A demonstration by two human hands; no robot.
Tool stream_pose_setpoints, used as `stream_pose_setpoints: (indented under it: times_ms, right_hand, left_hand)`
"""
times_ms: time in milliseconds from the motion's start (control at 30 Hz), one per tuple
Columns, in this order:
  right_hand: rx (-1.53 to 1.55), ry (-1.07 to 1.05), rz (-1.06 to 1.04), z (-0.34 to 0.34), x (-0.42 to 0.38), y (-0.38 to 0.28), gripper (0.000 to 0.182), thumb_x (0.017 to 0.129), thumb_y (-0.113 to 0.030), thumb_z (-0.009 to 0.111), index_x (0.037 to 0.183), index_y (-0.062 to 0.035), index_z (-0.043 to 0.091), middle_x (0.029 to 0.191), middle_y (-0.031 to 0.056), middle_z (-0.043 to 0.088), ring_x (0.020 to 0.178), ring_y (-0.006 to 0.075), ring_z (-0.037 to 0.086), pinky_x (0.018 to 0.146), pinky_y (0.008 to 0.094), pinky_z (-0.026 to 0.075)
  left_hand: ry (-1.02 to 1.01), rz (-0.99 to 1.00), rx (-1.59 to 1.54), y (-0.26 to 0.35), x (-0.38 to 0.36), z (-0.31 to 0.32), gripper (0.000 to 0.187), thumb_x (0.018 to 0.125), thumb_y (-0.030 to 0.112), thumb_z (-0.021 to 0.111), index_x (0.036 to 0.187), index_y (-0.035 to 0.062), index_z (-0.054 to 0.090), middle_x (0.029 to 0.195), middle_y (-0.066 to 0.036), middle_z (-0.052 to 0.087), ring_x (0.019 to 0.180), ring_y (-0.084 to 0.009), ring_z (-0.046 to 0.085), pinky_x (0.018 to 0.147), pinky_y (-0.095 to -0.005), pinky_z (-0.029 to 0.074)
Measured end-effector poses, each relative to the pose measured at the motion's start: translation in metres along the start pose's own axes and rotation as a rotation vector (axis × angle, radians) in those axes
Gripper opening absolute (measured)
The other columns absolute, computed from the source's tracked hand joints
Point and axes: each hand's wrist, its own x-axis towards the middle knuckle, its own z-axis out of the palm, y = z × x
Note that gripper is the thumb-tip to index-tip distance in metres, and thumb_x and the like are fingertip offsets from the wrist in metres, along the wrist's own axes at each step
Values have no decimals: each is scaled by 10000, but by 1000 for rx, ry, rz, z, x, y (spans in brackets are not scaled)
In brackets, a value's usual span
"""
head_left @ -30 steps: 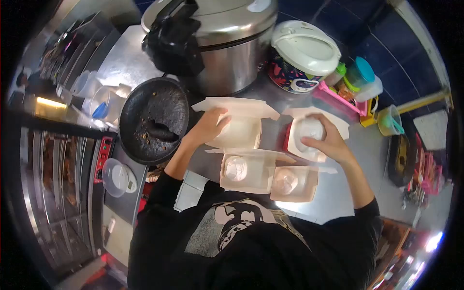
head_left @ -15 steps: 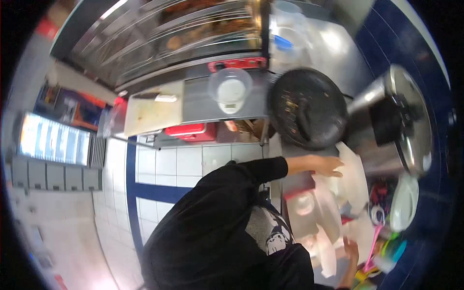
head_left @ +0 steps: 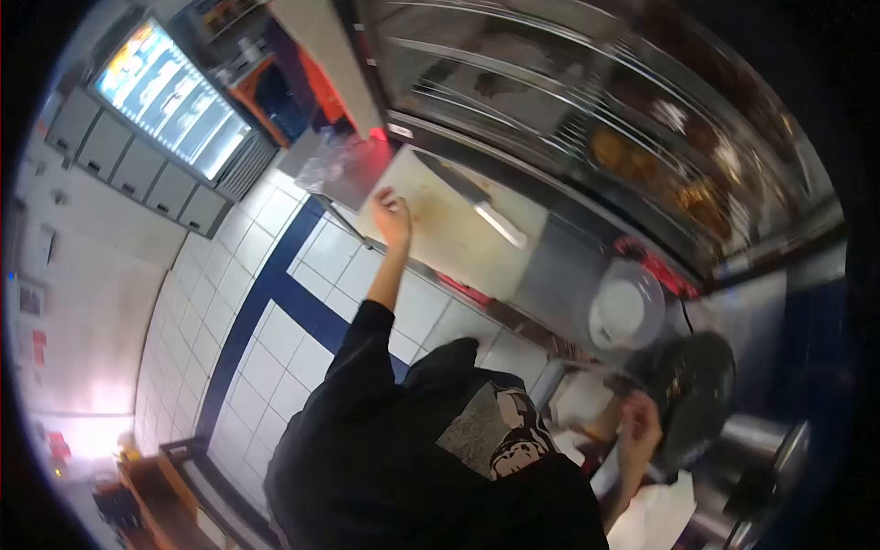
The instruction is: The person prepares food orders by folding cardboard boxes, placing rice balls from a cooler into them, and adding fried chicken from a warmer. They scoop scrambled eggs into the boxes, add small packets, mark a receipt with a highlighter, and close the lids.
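My left hand (head_left: 392, 215) hovers at the left end of a pale cutting board (head_left: 440, 229), its fingers loosely bent and apart with nothing in them. On the board lies a kitchen knife (head_left: 500, 223) with a white handle and a dark blade, to the right of that hand. My right hand (head_left: 639, 426) is raised beside an open white takeaway box (head_left: 584, 401); its fingers are curled and smeared by motion, so any hold is hidden. Below that hand, partly under the forearm, is another white takeaway box (head_left: 655, 518).
A clear bowl (head_left: 626, 304) stands on the steel counter by a black pan (head_left: 697, 390). Behind the board rises a glass food cabinet (head_left: 550, 82) with browned food on racks. A plastic bag (head_left: 330, 165) lies left of the board. A metal pot (head_left: 770, 458) is at right.
My view has turned left. My left hand has left the white boxes and is now over the cutting board. My right hand has risen from lower among the boxes, nearer the pan.
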Motion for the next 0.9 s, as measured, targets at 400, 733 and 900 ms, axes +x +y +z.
stream_pose_setpoints:
  times_ms: [400,733,900]
  right_hand:
    - [113,-531,-52,194,96,-111,227,837,-29,599,1064,-22,603,957,103,639,809,144,617,688,242,484]
    - [18,-246,-510,238,133,-153,282,750,-43,672,1017,-7,587,872,133,604,789,249,601,687,326,484]
    - [206,31,-818,289,141,-212,353,691,-65,704,1009,-13,558,906,157,571,812,336,574,702,391,471]
  left_hand:
    - [421,-797,103,-137,227,-110,614,652,367,784,1051,-16,516,940,-168,595,850,-292,584,774,-387,469]
    - [-198,-374,-1010,1,151,-96,243,885,210,606,1031,41,510,1242,-187,520,1185,-313,490,975,-472,417]
    - [-584,-521,-1301,172,-1,-51,189,894,262,555,964,87,544,1438,-214,303,1344,-367,270,1060,-503,304]
